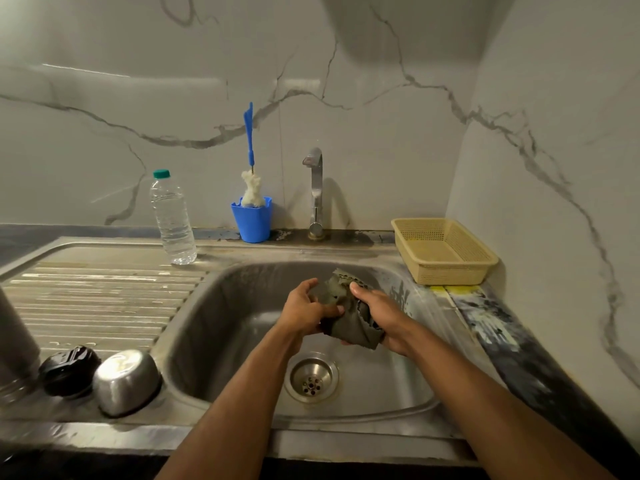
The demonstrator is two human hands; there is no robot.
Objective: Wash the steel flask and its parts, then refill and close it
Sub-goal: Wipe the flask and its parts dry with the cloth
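We count two hands [304,313], one cloth [349,320], one steel cup [126,381] at eight o'clock, one black lid [69,370], one water bottle [172,220], one brush [250,161], one basket [443,251].

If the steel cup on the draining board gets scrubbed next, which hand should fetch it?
Probably the left hand. The steel cup lies upside down on the draining board, on that hand's side of the basin. The right hand is farther away and could keep hold of the cloth.
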